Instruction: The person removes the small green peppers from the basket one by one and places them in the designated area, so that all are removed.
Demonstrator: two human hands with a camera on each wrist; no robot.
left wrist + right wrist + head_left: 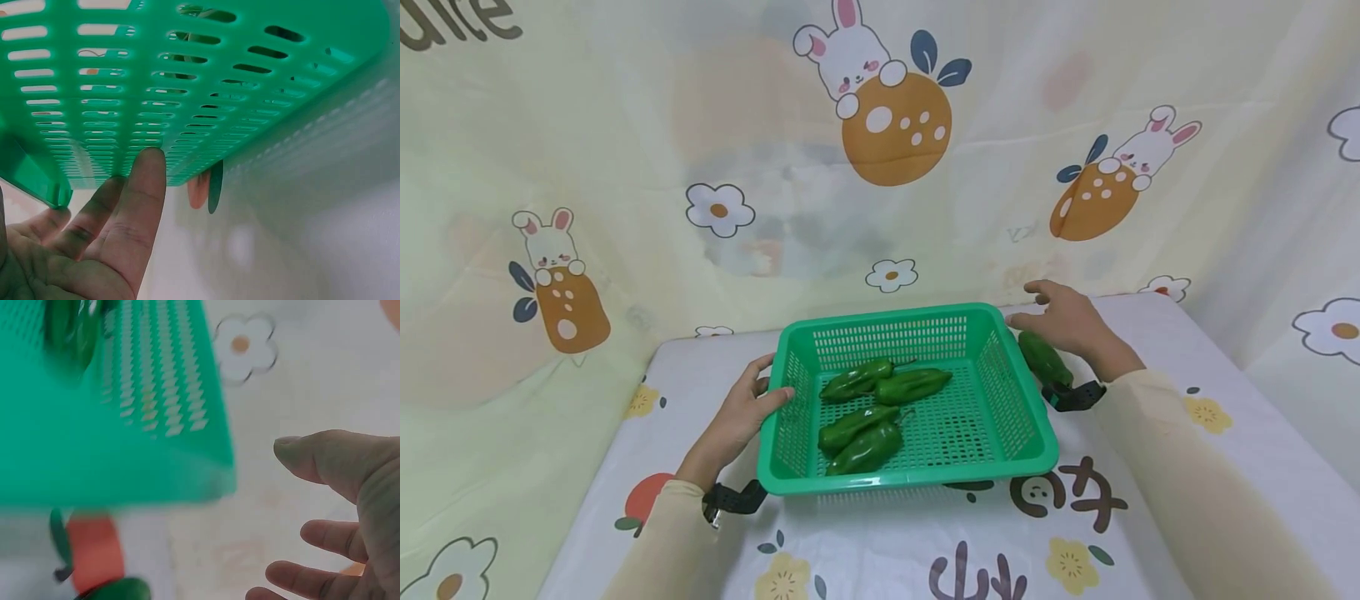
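Note:
A green plastic basket (917, 478) with slotted walls is held up over the table. Inside lie several green peppers (865, 448), grouped toward its left half. My left hand (747, 412) grips the left rim, thumb over the top and fingers outside. In the left wrist view, those fingers (147, 206) press against the slotted outer surface. Just beyond the basket's right rim is my right hand (1067, 321), thumb and fingers spread, holding nothing. Another green pepper (1043, 360) lies under that hand, right of the basket. The right wrist view shows a gap between thumb and basket (206, 478).
A white patterned tablecloth (1000, 542) with flowers, fruit and dark lettering covers the table. Behind the table hangs a pale curtain (790, 275) printed with rabbits and flowers, continuing along the left and right sides.

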